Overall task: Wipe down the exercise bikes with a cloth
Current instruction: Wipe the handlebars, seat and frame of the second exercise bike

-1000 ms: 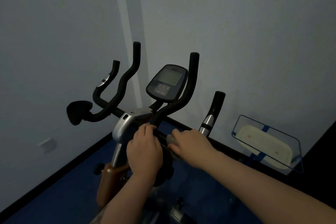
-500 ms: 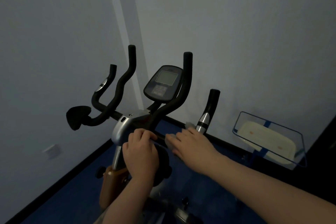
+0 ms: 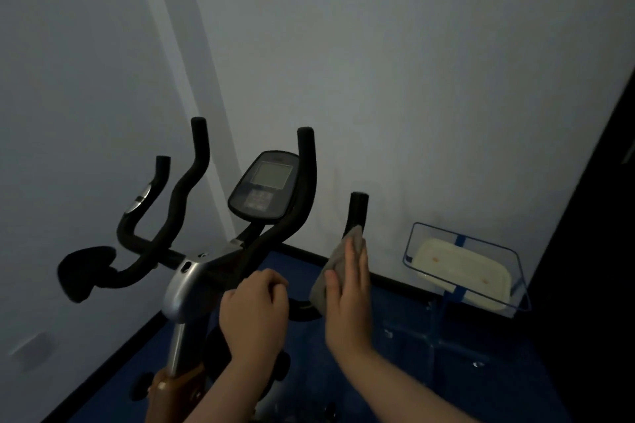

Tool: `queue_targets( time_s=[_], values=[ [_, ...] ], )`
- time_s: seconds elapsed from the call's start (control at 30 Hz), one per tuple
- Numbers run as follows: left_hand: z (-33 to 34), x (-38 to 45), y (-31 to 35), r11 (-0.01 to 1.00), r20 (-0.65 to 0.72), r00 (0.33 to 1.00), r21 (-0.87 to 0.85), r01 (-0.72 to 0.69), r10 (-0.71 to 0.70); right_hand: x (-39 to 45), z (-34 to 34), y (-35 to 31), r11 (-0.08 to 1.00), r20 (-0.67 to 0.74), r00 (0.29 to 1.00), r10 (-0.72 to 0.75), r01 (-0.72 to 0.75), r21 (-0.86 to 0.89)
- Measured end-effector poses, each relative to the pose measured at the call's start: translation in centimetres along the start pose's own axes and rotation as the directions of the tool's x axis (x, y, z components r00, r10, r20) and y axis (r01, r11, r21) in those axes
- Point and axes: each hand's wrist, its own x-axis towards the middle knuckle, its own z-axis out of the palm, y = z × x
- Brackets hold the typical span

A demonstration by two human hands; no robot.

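An exercise bike (image 3: 185, 288) with black foam handlebars and a grey console (image 3: 264, 189) stands in the room's corner. My left hand (image 3: 254, 309) grips the handlebar crossbar near the silver stem. My right hand (image 3: 348, 299) presses a grey cloth (image 3: 338, 261) with straight fingers against the right outer handlebar grip (image 3: 357, 213). The cloth wraps the lower part of that grip and hides its metal sensor band.
A clear plastic bin (image 3: 515, 285) with blue edges holds a pale tray and stands on a blue stand at the right by the wall. Grey walls meet just behind the bike. The floor (image 3: 429, 371) is dark blue. A dark doorway edge (image 3: 601, 216) runs along the right.
My right hand has moved with the cloth from the crossbar rightward and up onto the right outer grip. My left hand keeps its hold on the crossbar. The view has tilted slightly.
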Motion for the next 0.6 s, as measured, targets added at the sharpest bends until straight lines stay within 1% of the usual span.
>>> queue_targets(
  time_s=[0.07, 0.1, 0.2, 0.27, 0.33, 0.4, 0.47, 0.5, 0.53, 0.57, 0.6],
  values=[
    [-0.2, -0.1, -0.1, 0.999, -0.012, 1.0, -0.039, -0.008, 0.008, 2.2, 0.1, -0.6, 1.0, -0.067, 0.998, -0.007, 0.006, -0.016],
    [-0.2, -0.1, 0.0, 0.999, -0.018, 1.0, -0.053, -0.01, 0.009, 4.0, -0.1, -0.8, 0.999, -0.093, 0.995, 0.02, -0.023, -0.023],
    [-0.4, -0.4, 0.2, 0.997, -0.023, 1.0, -0.072, 0.0, -0.001, 8.8, -0.7, -1.1, 0.97, -0.133, 0.961, 0.242, -0.24, 0.025],
    [-0.4, -0.4, 0.2, 0.997, -0.02, 1.0, -0.075, 0.007, -0.008, 8.6, 0.0, -1.2, 0.958, -0.198, 0.939, 0.28, -0.286, -0.001],
    [-0.4, -0.3, 0.2, 0.998, -0.019, 1.0, -0.069, 0.007, -0.008, 6.7, 0.8, -0.7, 0.966, -0.259, 0.937, 0.235, -0.255, -0.045],
    [-0.5, -0.3, 0.3, 0.997, -0.021, 1.0, -0.073, 0.0, -0.001, 5.9, 1.0, -0.1, 0.975, -0.245, 0.949, 0.197, -0.216, -0.053],
    [-0.4, -0.3, 0.3, 0.997, -0.016, 1.0, -0.077, 0.004, -0.005, 7.8, 0.5, -0.2, 0.979, -0.223, 0.955, 0.196, -0.203, -0.012],
    [-0.4, -0.4, 0.3, 0.997, -0.011, 1.0, -0.076, 0.011, -0.011, 9.3, -0.1, -0.5, 0.985, -0.221, 0.961, 0.167, -0.171, -0.001],
    [-0.5, -0.4, 0.3, 0.997, -0.008, 1.0, -0.079, 0.018, -0.019, 10.7, -0.8, -0.9, 0.995, -0.215, 0.972, 0.089, -0.098, -0.03],
    [-0.5, -0.4, 0.4, 0.996, -0.005, 1.0, -0.085, 0.023, -0.024, 12.0, -1.6, -1.4, 0.994, -0.189, 0.982, -0.03, 0.01, -0.106],
    [-0.5, -0.3, 0.4, 0.996, -0.002, 1.0, -0.09, 0.026, -0.026, 12.9, -2.3, -1.7, 0.97, -0.133, 0.978, -0.158, 0.129, -0.206]
  ],
)
